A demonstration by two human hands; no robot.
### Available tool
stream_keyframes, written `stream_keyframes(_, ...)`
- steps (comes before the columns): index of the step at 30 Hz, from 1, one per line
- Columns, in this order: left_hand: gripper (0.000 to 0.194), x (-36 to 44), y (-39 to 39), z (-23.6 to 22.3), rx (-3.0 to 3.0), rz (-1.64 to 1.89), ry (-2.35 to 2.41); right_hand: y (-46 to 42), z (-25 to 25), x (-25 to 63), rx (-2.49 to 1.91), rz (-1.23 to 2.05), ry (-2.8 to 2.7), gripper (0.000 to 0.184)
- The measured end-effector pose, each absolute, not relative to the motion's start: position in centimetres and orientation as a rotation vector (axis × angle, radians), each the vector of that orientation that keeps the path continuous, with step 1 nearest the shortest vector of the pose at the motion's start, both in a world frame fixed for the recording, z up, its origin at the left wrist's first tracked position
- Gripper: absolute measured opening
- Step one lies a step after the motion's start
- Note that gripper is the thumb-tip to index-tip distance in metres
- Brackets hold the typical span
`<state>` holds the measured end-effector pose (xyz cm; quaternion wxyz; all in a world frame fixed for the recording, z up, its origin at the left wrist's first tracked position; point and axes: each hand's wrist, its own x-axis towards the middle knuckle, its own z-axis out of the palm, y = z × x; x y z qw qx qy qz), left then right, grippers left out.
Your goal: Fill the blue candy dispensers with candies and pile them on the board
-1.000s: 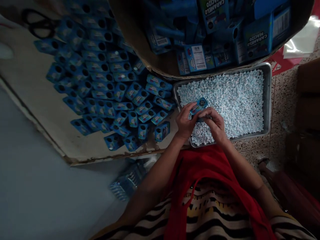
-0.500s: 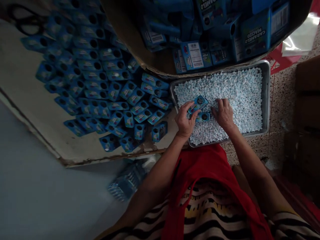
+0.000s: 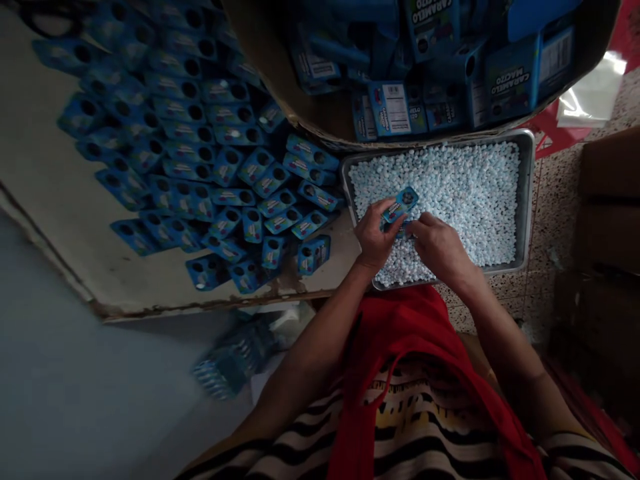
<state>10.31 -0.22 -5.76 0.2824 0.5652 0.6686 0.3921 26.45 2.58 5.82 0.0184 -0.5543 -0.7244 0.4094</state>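
My left hand [image 3: 373,235] is closed around a small blue candy box [image 3: 400,204], which tilts up to the right above the tray. A round dark window shows at the box's far end. Just below it is a second blue candy box [image 3: 400,231], mostly covered by my fingers. My right hand [image 3: 443,250] has its fingers pinched together at the end of that lower box; whatever is between them is hidden. Under both hands, small white and pale blue candies [image 3: 465,193] fill a metal tray [image 3: 524,200].
Many blue candy boxes [image 3: 233,137] cover the pale table [image 3: 150,287] on the left. Behind the tray stands a large cardboard box [image 3: 320,137] holding more blue boxes. Dark scissor-like handles [image 3: 50,23] lie at the upper left. Brown cartons [image 3: 610,167] stand on the right.
My right hand has moved left from the candies to the lower box, its fingers now drawn together. My left hand still holds the upper box. The view has shifted slightly.
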Motion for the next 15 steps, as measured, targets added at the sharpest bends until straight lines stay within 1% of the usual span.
stream_keyframes(2,0.053,10.3,-0.2,-5.8,1.516,1.049,1.789,2.4,5.7,25.7,-1.759,1.190,-2.358,0.042)
stream_keyframes(4,0.053,10.3,-0.2,-5.9,1.516,1.062,1.786,2.2,5.6,25.4,-1.769,1.111,-2.397,0.045)
stream_keyframes(9,0.051,10.4,0.0,-5.9,1.597,1.076,1.757,1.3,5.5,27.1,-1.778,1.032,-2.241,0.038)
stream_keyframes(13,0.039,10.9,0.2,-5.5,1.718,1.089,1.743,0.4,3.7,29.7,-1.932,0.913,-2.081,0.032)
stream_keyframes(15,0.034,11.2,0.2,-5.2,1.740,1.100,1.742,-0.1,1.8,30.2,-1.965,0.919,-2.062,0.042)
